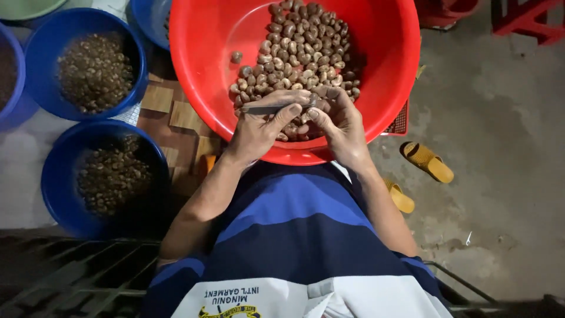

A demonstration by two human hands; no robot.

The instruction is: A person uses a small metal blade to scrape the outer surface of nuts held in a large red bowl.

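Both grips are clenched: my left hand [257, 131] pinches a slim grey metal blade [272, 108] held level, and my right hand [339, 126] closes its fingertips around a small nut [310, 110] at the blade's tip, mostly hidden. I see them hovering over the near rim of the big red basin [388, 53], which holds a heap of brownish, kidney-shaped cashew nuts [303, 47], mottled tan and dark. Left of it, on the floor, stand two blue bowls: one [85, 68] filled with small dark kernels, another [106, 176] nearer me with the same. Two yellow slippers [426, 160] lie on the concrete to the right
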